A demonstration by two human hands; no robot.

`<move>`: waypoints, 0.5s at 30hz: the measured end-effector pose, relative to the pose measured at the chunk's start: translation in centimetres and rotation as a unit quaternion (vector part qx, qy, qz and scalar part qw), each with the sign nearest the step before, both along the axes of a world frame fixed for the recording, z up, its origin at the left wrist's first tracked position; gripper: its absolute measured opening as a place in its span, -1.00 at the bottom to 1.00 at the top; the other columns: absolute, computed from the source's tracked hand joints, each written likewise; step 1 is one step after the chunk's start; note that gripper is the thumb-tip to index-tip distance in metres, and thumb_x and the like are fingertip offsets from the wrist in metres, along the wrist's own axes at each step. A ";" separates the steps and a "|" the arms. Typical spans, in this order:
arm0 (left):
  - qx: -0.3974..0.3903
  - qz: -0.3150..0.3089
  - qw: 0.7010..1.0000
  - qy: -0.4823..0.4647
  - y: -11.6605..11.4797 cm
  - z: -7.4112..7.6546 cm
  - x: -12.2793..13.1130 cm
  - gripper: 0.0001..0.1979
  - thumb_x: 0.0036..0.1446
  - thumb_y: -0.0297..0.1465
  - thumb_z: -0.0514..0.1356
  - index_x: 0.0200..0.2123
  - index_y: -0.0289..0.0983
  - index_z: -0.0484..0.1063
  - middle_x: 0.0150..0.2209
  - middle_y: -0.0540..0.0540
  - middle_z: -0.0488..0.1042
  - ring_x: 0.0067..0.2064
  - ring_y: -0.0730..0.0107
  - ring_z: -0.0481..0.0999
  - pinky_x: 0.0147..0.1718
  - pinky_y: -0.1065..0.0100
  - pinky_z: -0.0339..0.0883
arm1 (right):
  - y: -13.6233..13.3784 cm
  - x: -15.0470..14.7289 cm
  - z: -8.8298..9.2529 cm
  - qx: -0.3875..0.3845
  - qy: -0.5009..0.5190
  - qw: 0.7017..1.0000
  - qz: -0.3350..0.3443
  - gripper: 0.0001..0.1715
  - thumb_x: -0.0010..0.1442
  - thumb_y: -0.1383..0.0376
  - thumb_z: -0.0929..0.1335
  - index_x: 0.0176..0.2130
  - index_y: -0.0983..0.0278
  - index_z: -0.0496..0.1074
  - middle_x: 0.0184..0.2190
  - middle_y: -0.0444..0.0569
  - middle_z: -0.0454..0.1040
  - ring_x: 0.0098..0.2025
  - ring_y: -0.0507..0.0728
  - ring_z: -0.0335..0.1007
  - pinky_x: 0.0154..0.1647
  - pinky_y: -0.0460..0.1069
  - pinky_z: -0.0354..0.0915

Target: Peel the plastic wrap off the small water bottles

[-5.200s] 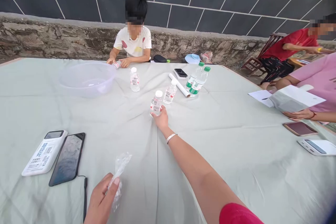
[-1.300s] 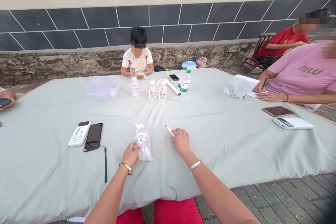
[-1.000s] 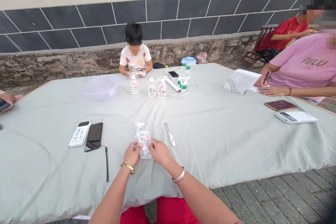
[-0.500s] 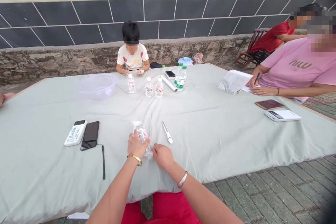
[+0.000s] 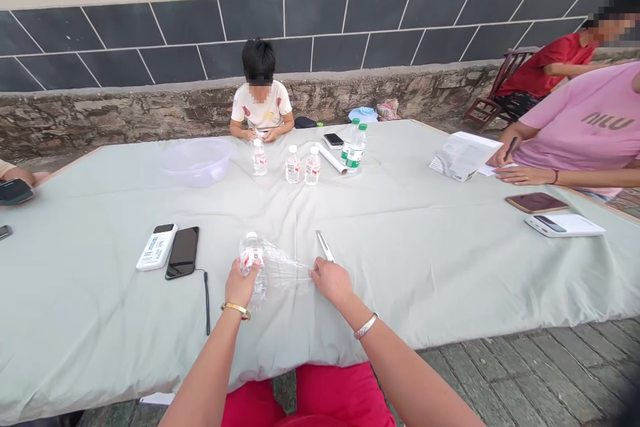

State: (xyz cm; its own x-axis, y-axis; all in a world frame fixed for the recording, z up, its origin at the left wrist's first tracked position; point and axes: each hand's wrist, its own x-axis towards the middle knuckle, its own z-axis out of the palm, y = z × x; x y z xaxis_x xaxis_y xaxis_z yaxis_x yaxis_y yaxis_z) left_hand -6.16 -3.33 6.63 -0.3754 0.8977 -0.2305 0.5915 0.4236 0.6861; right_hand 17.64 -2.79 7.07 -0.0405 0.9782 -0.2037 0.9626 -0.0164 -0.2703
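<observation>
Well, we had our left hand (image 5: 240, 285) closed around a small water bottle (image 5: 251, 255), gripping it firmly over the worktop (image 5: 80, 327) so that it served as an anchor. Our right hand (image 5: 332, 281) was almost shut, pinching the end of a clear plastic wrapper (image 5: 286, 275), which stretched taut between the hands as they held apart. A white-handled cutter (image 5: 325, 245) lay just beyond the right hand, within easy reach. To the left sat a phone (image 5: 183, 252) with its cable (image 5: 207, 300), beside a white charger (image 5: 157, 247). Farther off, three small bottles (image 5: 293, 165) stood near a child (image 5: 261, 107), right of a plastic basin (image 5: 197, 163).
</observation>
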 end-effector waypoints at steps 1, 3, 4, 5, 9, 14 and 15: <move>-0.001 0.008 1.000 -0.001 0.1 -0.1 0.1 -0.44 0.10 -0.07 0.04 0.06 -0.30 0.22 -0.02 -0.22 0.46 -0.04 0.19 0.46 -0.18 0.32 0.28 | 0.1 0.2 0.3 0.005 0.011 1.000 0.001 -0.77 0.23 0.26 0.24 -0.14 0.25 0.38 -0.23 0.03 0.49 -0.19 0.16 0.45 -0.29 -0.03 0.23; 0.003 0.031 1.000 0.001 0.2 -0.3 0.2 -0.50 0.09 -0.06 0.04 -0.04 -0.31 0.27 -0.14 -0.23 0.50 -0.13 0.16 0.49 -0.26 0.30 0.27 | 0.1 0.5 0.9 0.027 0.040 0.999 0.004 -0.69 0.21 0.30 0.26 -0.03 0.22 0.34 -0.12 0.03 0.45 -0.16 0.14 0.43 -0.26 -0.03 0.24; 0.006 0.040 0.999 0.000 0.2 -0.5 0.1 -0.55 0.11 -0.07 0.01 -0.11 -0.30 0.30 -0.22 -0.20 0.51 -0.20 0.17 0.49 -0.30 0.30 0.26 | 0.1 0.5 1.4 0.047 0.054 0.997 0.005 -0.65 0.20 0.33 0.25 0.01 0.21 0.33 -0.08 0.03 0.42 -0.15 0.13 0.43 -0.24 -0.03 0.25; 0.012 0.047 0.999 -0.001 0.2 -0.6 0.0 -0.61 0.14 -0.09 -0.02 -0.18 -0.28 0.31 -0.29 -0.17 0.50 -0.26 0.19 0.49 -0.35 0.32 0.24 | 0.0 0.3 1.9 0.076 0.068 0.995 0.006 -0.63 0.21 0.35 0.24 0.02 0.21 0.33 -0.06 0.04 0.41 -0.13 0.14 0.41 -0.21 -0.02 0.26; 0.050 0.046 0.998 -0.013 0.1 -0.9 0.1 -0.81 0.16 -0.25 -0.04 -0.40 -0.19 0.25 -0.51 0.00 0.40 -0.45 0.33 0.38 -0.46 0.38 0.13 | 0.3 -2.7 4.0 0.205 0.140 0.965 0.085 -0.67 0.21 0.40 0.20 -0.06 0.23 0.40 -0.10 0.04 0.42 -0.04 0.15 0.33 -0.05 0.02 0.24; 0.119 0.029 0.991 -0.056 0.5 -0.8 0.8 -0.85 0.12 -0.34 -0.01 -0.49 -0.18 0.19 -0.59 0.08 0.32 -0.55 0.44 0.30 -0.49 0.43 0.10 | 2.1 -8.3 5.0 0.101 0.143 0.965 0.197 -0.69 0.22 0.26 0.22 -0.08 0.27 0.40 -0.13 0.05 0.47 -0.13 0.15 0.41 -0.16 0.00 0.28; 0.134 0.033 0.988 -0.068 0.6 -0.8 0.7 -0.85 0.12 -0.32 -0.03 -0.48 -0.18 0.18 -0.59 0.09 0.32 -0.57 0.46 0.30 -0.50 0.43 0.13 | 2.5 -8.8 4.9 0.069 0.119 0.976 0.169 -0.64 0.22 0.16 0.24 -0.08 0.29 0.39 -0.14 0.09 0.47 -0.16 0.17 0.43 -0.21 0.01 0.29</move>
State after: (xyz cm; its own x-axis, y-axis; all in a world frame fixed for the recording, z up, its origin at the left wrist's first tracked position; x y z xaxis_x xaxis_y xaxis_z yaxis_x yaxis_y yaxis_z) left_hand -5.48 -2.77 5.85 -0.4172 0.9079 -0.0412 0.4629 0.2513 0.8501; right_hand 8.86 -0.25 12.02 -0.3950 0.9186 -0.0156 0.8165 0.3432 -0.4642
